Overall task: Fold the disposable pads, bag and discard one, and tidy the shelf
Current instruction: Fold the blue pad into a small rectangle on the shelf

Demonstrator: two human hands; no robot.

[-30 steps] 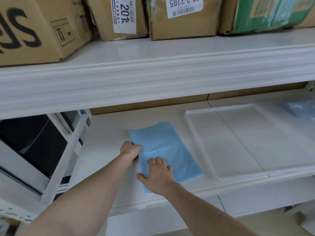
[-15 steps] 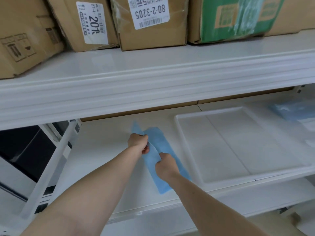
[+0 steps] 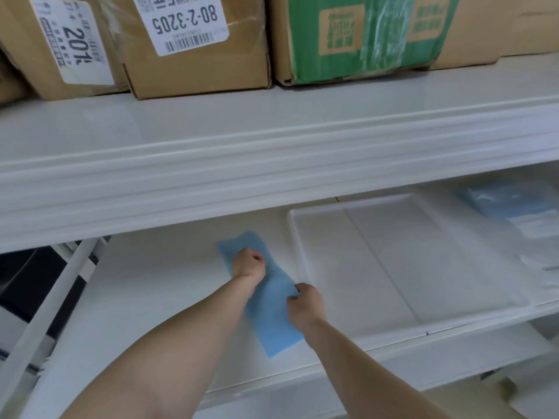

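My left hand point(image 3: 247, 264) presses curled fingers on the blue pad point(image 3: 272, 300); my right hand point(image 3: 304, 303) pinches its right edge. I see the pad folded narrow, flat on the lower shelf point(image 3: 157, 285), just left of a white tray point(image 3: 298, 237).

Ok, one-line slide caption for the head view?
Both hands on a narrow blue pad beside a white tray.

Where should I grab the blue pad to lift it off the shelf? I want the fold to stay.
Probably pinch the near short end of the blue pad, coming from the shelf's open front. It lies flat as a long narrow strip, the left hand on its far part and the right hand on its right edge.
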